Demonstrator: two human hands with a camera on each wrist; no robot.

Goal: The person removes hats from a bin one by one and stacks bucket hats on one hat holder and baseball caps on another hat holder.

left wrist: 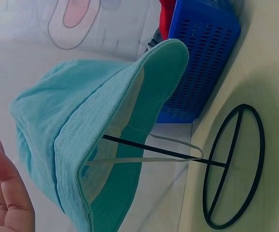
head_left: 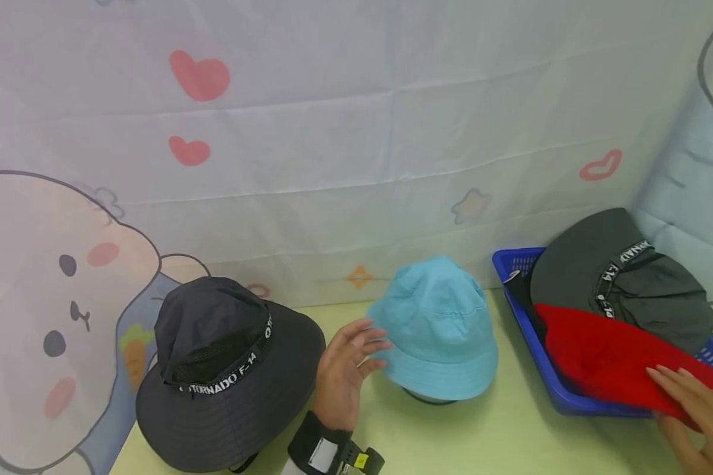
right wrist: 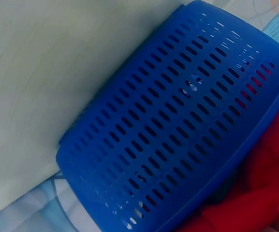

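Your left hand: fingers loose beside blue hat on stand | right hand: fingers on red cloth in basket, pinch unclear | both likely light, soft; take brim or edge

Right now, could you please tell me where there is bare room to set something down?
Bare tabletop lies in front of the light blue hat, and a strip runs between it and the blue basket. It is crowded around the left hand, between that hat and the dark hat, and in the basket.
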